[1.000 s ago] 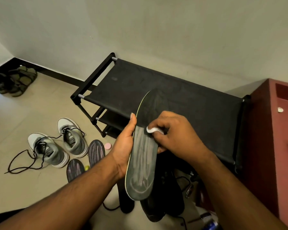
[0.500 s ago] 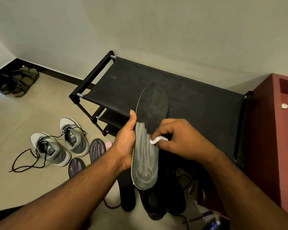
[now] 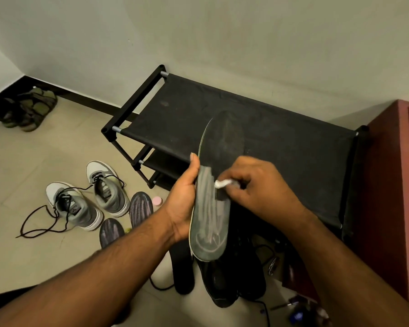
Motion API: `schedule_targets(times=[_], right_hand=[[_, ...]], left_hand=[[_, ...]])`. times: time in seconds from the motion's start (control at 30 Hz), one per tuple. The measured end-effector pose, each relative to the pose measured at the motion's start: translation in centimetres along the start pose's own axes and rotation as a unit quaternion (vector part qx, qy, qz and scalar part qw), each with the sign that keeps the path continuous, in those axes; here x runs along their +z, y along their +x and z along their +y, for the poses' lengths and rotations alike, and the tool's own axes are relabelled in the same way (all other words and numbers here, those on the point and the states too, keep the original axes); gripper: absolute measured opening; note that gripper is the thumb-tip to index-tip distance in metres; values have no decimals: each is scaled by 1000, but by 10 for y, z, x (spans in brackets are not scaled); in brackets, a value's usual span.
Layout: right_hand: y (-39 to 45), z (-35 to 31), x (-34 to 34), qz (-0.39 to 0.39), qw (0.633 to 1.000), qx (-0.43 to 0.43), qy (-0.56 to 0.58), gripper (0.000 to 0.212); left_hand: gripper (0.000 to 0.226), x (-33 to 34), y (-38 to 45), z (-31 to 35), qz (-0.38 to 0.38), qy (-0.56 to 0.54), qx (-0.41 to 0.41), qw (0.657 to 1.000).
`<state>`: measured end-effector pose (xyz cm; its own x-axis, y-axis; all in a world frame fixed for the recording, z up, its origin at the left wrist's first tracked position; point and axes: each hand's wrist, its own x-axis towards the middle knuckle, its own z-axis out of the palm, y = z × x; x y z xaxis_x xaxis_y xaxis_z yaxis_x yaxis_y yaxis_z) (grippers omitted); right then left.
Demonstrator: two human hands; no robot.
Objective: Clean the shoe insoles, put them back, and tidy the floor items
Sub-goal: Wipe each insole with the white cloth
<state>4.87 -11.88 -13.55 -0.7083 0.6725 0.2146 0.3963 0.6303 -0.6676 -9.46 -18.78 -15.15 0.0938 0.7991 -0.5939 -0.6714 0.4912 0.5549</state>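
Grey insole (image 3: pixel 210 223) upright in gripping left hand (image 3: pixel 182 204), right hand (image 3: pixel 253 185) pinching white wipe (image 3: pixel 222 183) against it.

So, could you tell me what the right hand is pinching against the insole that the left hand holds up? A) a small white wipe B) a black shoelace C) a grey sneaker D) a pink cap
A: the right hand pinches a small white wipe against the dark insole, which the left hand grips by its edge and which bears pale streaks.
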Motion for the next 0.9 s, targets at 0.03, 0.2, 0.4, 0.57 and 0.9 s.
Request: schedule_targets(times=[0.03,0.2,0.4,0.57,0.9], right_hand=[[1,2,0,39,999,4,-26,17],[-2,-6,-6,-43,999,7,-10,15],[-12,-15,-11,-87,995,-2,-40,15],[-19,-9,-4,2,999,4,-48,16],[3,-2,-2,6,998,-15,-58,17]], left_hand=[[81,2,1,-3,-4,-1,-3,1000],[80,2,0,-4,1,-17,6,1000],[79,5,-2,-7,23,-24,6,999],[72,5,-4,-7,35,-6,13,999],[76,0,1,-8,6,-17,12,1000]])
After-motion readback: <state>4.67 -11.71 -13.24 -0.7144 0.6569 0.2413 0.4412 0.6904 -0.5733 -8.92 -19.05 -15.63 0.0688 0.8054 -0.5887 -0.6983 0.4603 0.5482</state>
